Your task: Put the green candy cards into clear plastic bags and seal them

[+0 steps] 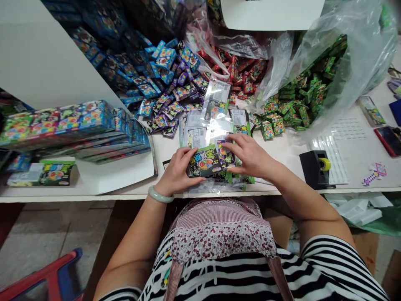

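My left hand (176, 172), with a pale green bangle on the wrist, grips the left side of a black printed packet (204, 163) with a green top edge. In my right hand (250, 155) a small purple candy box (225, 154) is pinched, right at the packet's right end. Under and beyond both hands lies a pile of clear plastic packets (197, 121) with printed faces, shiny with glare. More green-edged packets (224, 176) show partly beneath the hands. Whether the purple box is inside the packet's sleeve or on top of it, I cannot tell.
Loose boxes lie heaped at the back: blue (166, 58), purple (184, 90), red (250, 75) and green (313, 96), some in plastic bags (354, 54). Stacked boxes (94, 121) fill a carton at left. A tape dispenser (310, 167) and a phone (388, 140) sit at right.
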`<state>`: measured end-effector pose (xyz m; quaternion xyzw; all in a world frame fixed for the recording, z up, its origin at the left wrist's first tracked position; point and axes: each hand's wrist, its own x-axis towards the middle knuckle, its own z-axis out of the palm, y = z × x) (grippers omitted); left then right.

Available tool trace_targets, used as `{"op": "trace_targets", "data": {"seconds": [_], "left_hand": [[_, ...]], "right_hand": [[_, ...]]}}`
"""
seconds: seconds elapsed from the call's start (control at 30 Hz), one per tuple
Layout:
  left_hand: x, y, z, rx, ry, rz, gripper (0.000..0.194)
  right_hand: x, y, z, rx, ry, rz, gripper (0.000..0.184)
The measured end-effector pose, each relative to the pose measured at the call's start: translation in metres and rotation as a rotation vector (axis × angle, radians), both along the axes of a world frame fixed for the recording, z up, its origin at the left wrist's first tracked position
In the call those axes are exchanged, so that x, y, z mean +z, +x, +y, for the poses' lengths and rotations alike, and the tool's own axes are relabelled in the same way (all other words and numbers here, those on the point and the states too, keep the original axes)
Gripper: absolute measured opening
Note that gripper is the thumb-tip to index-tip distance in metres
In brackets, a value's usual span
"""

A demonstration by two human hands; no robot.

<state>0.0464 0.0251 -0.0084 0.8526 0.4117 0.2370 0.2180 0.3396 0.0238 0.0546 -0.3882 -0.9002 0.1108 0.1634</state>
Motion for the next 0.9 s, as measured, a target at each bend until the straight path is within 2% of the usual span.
{"op": "trace_targets", "data": {"seconds": [0.17,0.33,0.5,0.57,0.63,0.73,0.83,0.9], "left_hand": [[-0.002,-0.002,-0.004,-0.006,-0.009,-0.02,0.097],[-0.004,-0.002,-0.005,-0.013,-0.011,-0.052,0.098],[-0.006,0.003,-0.007,-0.095,0.025,-0.075,0.098],[-0.007,0.005,-0.008,-0.057,0.031,-0.083,0.098],[-0.006,0.006,-0.009,0.009,0.031,-0.086,0.098],[-0.004,0.006,-0.01,0.057,0.016,-0.083,0.097],[-0.002,0.005,-0.009,0.047,-0.008,-0.109,0.098],[-0.001,0.001,-0.009,0.07,-0.021,-0.14,0.099]], "right_hand": [[-0.002,0.003,-0.002,0.063,-0.049,0.017,0.062],[0.001,0.006,-0.007,0.045,-0.059,0.044,0.059],[-0.007,0.002,-0.001,0.164,-0.135,0.045,0.064],[-0.015,-0.001,0.002,0.138,-0.135,0.102,0.071],[-0.024,-0.005,0.001,0.038,-0.093,0.176,0.073],[-0.033,-0.012,-0.005,-0.079,-0.046,0.231,0.056],[-0.035,-0.018,-0.003,-0.007,-0.09,0.23,0.043],[-0.032,-0.02,0.013,-0.01,-0.122,0.31,0.037]]}}
